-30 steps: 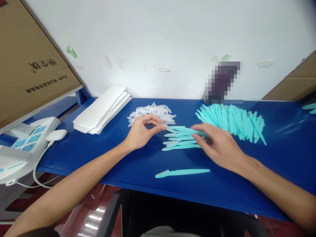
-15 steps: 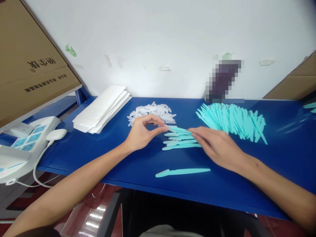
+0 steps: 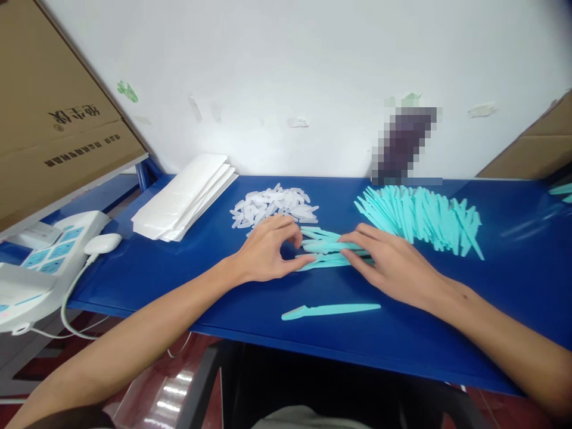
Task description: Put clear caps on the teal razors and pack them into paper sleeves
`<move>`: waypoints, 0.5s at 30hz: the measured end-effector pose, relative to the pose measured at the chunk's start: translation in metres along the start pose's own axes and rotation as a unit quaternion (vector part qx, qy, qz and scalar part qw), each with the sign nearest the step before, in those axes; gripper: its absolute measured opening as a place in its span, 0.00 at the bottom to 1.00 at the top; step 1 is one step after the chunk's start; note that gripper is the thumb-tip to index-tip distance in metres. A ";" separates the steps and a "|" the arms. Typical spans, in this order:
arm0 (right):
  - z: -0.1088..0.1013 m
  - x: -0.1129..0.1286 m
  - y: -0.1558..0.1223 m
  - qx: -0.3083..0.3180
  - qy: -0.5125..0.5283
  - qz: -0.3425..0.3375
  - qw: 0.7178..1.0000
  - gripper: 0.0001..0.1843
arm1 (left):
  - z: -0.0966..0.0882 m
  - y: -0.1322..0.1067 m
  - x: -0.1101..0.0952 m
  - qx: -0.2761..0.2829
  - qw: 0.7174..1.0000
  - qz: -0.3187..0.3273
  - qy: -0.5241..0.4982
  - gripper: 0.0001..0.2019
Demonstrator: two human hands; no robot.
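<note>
A small group of teal eyebrow razors [image 3: 324, 245] lies between my hands on the blue table. My left hand [image 3: 268, 250] is at their left ends, fingers curved and apart from the thumb, whose tip touches the lower razors. From the other side, my right hand [image 3: 393, 256] has thumb and fingertips closed around the handle end of one razor on top of the group. One more eyebrow razor [image 3: 335, 310] lies alone nearer the table's front edge. Behind my left hand is a heap of small whitish plastic caps [image 3: 277, 202].
At the back right lies a large pile of teal razors [image 3: 424, 217]. White sheets or envelopes [image 3: 183, 196] are stacked at the back left. A power strip [image 3: 58, 256] with a white plug and cable stands at the left, below a cardboard box [image 3: 58, 113]. A wall [image 3: 268, 77] rises behind the table [image 3: 214, 304].
The razor both hands held up has come down onto the group. My left hand's pinch has opened, and its thumb has moved down and slightly right. My right hand has barely moved.
</note>
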State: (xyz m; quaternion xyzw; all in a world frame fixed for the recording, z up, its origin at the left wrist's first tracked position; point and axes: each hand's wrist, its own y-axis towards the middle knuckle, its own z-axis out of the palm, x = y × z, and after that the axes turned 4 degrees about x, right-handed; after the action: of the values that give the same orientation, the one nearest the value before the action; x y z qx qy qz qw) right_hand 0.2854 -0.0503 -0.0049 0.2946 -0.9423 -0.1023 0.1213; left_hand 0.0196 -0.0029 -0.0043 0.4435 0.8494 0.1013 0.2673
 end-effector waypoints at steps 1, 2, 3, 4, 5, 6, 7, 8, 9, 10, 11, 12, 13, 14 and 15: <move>0.000 -0.001 0.000 0.014 0.004 0.010 1.000 0.16 | 0.000 -0.001 0.000 0.016 1.000 0.004 0.014 0.17; 0.000 -0.002 0.000 0.026 0.007 0.019 0.999 0.16 | 0.000 -0.001 0.001 0.031 0.999 0.009 0.024 0.17; 0.000 -0.003 0.000 0.038 0.009 0.025 0.999 0.15 | 0.001 -0.001 0.000 0.045 0.998 0.012 0.033 0.17; 0.000 -0.003 0.000 0.048 0.010 0.030 0.998 0.15 | 0.001 -0.001 0.000 0.056 0.998 0.013 0.038 0.15; 0.000 -0.004 0.000 0.056 0.013 0.034 0.998 0.14 | 0.002 -0.001 0.000 0.068 0.997 0.011 0.042 0.14; 0.000 -0.004 0.000 0.063 0.017 0.037 0.997 0.14 | 0.002 -0.001 0.000 0.077 0.996 0.007 0.042 0.13; 0.000 -0.005 0.000 0.068 0.024 0.037 0.997 0.15 | 0.003 -0.001 0.000 0.085 0.996 0.000 0.038 0.13; 0.000 -0.005 0.000 0.071 0.032 0.037 0.996 0.15 | 0.003 -0.001 0.000 0.089 0.996 -0.007 0.028 0.12; 0.000 -0.006 0.000 0.071 0.040 0.038 0.996 0.16 | 0.002 -0.001 0.000 0.088 0.996 -0.015 0.012 0.12; 0.001 -0.007 0.000 0.070 0.048 0.039 0.996 0.17 | 0.002 0.000 -0.001 0.084 0.996 -0.023 -0.009 0.12; 0.001 -0.008 0.000 0.068 0.053 0.042 0.995 0.18 | 0.001 0.000 -0.001 0.077 0.996 -0.032 -0.031 0.11; 0.000 -0.008 0.000 0.067 0.055 0.047 0.995 0.19 | 0.000 0.000 -0.001 0.068 0.996 -0.041 -0.052 0.10; 0.000 -0.009 0.000 0.066 0.054 0.052 0.995 0.19 | 0.000 0.000 -0.002 0.058 0.995 -0.047 -0.070 0.09; -0.001 -0.009 0.000 0.066 0.052 0.055 0.995 0.20 | -0.001 0.001 -0.003 0.050 0.994 -0.053 -0.085 0.08; -0.002 -0.009 0.001 0.065 0.053 0.056 0.995 0.20 | -0.001 0.001 -0.003 0.042 0.993 -0.057 -0.097 0.08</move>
State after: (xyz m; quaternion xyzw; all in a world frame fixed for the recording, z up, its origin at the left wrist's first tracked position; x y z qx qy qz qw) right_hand 0.2924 -0.0448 -0.0044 0.2534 -0.9544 -0.0177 0.1569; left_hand 0.0211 -0.0051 -0.0018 0.4130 0.8469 0.0065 0.3349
